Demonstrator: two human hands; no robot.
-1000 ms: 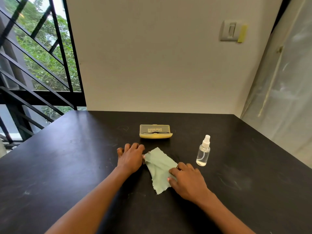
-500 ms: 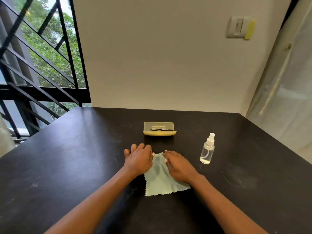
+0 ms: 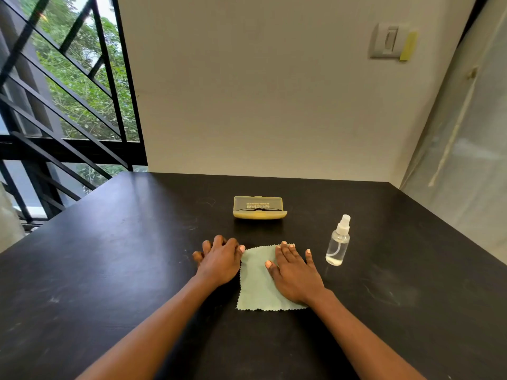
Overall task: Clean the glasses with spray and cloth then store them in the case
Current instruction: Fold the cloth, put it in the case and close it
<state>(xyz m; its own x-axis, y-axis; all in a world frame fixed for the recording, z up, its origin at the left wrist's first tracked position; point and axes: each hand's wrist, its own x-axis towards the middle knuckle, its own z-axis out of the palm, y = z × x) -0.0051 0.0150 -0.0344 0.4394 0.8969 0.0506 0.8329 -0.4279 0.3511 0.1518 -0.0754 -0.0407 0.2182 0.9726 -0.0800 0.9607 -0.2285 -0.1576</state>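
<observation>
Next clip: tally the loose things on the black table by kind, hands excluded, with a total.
Glasses case: 1, yellow, lid closed, dark glasses showing through it
Spray bottle: 1, clear, upright
Cleaning cloth: 1, pale green, flat under the right hand, left hand at its edge
Total: 3

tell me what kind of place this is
Probably a room in a home or a small office: a dark table set against a plain wall with a light switch, and a barred window looking onto greenery.
</observation>
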